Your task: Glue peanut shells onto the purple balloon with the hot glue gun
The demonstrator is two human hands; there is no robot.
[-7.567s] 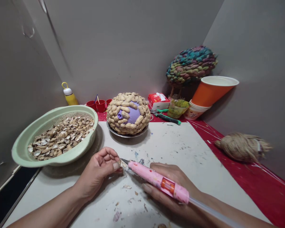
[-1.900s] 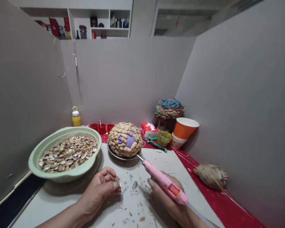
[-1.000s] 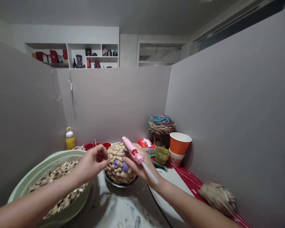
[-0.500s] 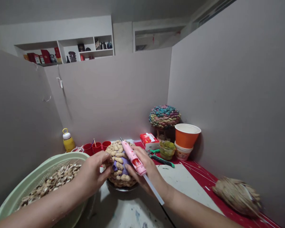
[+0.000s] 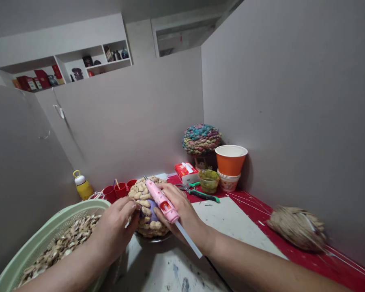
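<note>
A round form covered in tan peanut shells (image 5: 144, 193) sits in a shallow metal dish (image 5: 153, 240), with a bare purple patch (image 5: 153, 211) on its near side. My left hand (image 5: 117, 219) is closed at the ball's left side, finger and thumb pinched about a peanut shell there; its fingertips are partly hidden. In my right hand (image 5: 182, 213) is a pink hot glue gun (image 5: 161, 199), slanting over the ball with its metal tip up and to the left. A whitish glue stick (image 5: 188, 239) sticks out of its back end. My right thumb lies against the purple patch.
A green basket (image 5: 27, 243) of shell halves stands at left. Behind are a yellow bottle (image 5: 84, 188), red cups (image 5: 121, 190), green-handled pliers (image 5: 203, 196), a yellow-green bowl (image 5: 209, 181), orange paper tubs (image 5: 231, 162) and a colored shell-covered dome (image 5: 201, 139). A fiber bundle (image 5: 296, 228) lies right.
The view has tilted and shifted, so the background sits further left. My left fingers have closed in more against the ball's side. My right hand keeps its grip on the glue gun.
</note>
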